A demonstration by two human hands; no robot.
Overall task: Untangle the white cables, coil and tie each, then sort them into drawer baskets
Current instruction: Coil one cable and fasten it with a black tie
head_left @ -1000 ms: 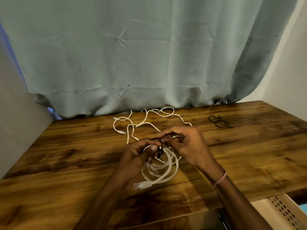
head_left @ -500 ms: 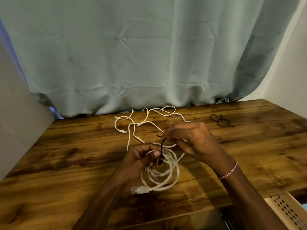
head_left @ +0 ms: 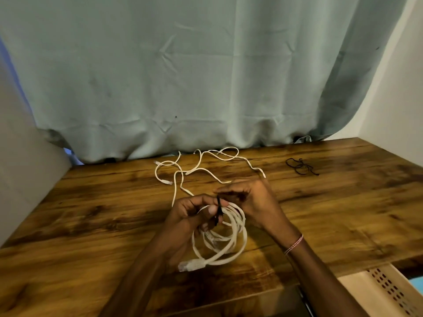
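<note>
A coiled white cable [head_left: 231, 245] hangs in front of me over the wooden table [head_left: 91, 225], its clear plug at the lower left of the coil. My left hand [head_left: 190, 213] pinches the top of the coil. A black tie [head_left: 218, 210] wraps around the coil there. My right hand [head_left: 249, 200] holds the upper end of that tie. A loose white cable [head_left: 199, 170] lies tangled on the table behind my hands, near the curtain.
More black ties [head_left: 301, 166] lie at the back right of the table. A beige perforated drawer basket [head_left: 386, 291] shows below the table's front edge at the lower right. A grey-green curtain [head_left: 206, 76] hangs along the back; a pale panel [head_left: 23, 168] stands at the left.
My right hand has pulled the black tie's end up and to the right, and the coil has dropped slightly lower below my left hand. The loose cable has not moved.
</note>
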